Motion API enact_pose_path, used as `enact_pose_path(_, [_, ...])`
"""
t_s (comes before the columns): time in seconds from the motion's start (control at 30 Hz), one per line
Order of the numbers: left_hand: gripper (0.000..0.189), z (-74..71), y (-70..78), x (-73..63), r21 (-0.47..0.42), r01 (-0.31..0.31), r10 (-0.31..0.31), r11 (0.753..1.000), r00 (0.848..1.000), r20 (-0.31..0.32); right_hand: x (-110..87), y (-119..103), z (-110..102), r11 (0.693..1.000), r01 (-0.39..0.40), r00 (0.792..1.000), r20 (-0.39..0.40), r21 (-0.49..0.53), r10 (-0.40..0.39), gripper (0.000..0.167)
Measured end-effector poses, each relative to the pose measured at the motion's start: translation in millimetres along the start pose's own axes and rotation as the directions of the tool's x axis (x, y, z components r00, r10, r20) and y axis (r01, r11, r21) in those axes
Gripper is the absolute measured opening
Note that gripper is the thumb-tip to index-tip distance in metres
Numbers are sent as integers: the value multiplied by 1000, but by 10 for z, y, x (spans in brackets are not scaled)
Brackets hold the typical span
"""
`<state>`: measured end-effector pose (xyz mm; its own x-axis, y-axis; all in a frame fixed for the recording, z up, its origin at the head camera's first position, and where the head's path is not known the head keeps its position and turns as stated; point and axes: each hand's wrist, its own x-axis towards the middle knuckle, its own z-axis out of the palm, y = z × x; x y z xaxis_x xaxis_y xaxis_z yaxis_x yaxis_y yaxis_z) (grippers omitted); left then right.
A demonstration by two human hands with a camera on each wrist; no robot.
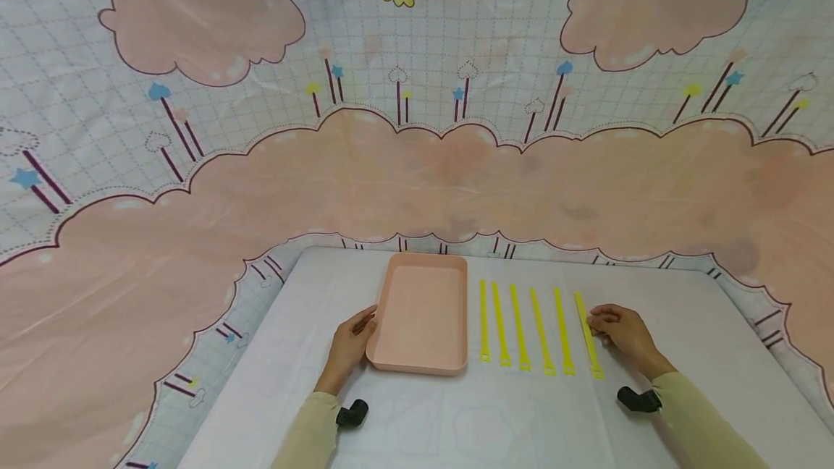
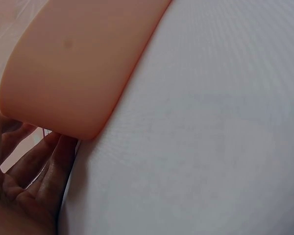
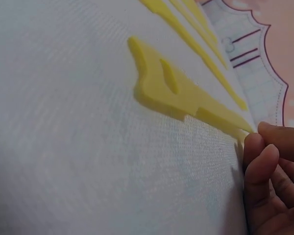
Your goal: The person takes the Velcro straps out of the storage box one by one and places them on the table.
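Observation:
A shallow peach-coloured tray [image 1: 421,370] lies on the white-covered table. My left hand [image 1: 352,346] is at its left side, and the fingers [image 2: 59,159] touch the tray wall [image 2: 83,73] in the left wrist view. Right of the tray, several flat yellow strips [image 1: 518,324] lie in a row, each with a wider, slotted end towards me. At the rightmost strip [image 1: 588,331] is my right hand [image 1: 622,335]. Its thumb and index finger pinch that strip's edge. The right wrist view shows the strip's slotted end [image 3: 161,83] near the cloth.
White cloth covers the table [image 1: 521,425]. Behind and around it hangs a patterned curtain [image 1: 456,179] with clouds and stars. A black wrist device [image 1: 352,413] sits by the left sleeve, and another black device [image 1: 638,400] by the right.

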<state>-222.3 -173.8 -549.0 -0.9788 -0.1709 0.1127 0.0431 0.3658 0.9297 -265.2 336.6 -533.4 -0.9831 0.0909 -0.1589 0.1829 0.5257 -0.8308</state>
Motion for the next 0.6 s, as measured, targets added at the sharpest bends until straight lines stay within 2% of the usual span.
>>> enact_pose_path(0.27, [37,-2,-10,-2,12,-11,11,1000,1000,1,-69,-20,-28,999,3,1000,7,34,-3,43])
enact_pose_path(0.4, [37,-7,-1,-17,19,-25,25,1000,1000,6,-132,-59,-55,999,27,1000,14,30,-27,43])
enact_pose_path(0.6, [37,-1,-7,-3,15,-8,8,1000,1000,7,-277,-175,-59,997,79,996,30,21,-79,44])
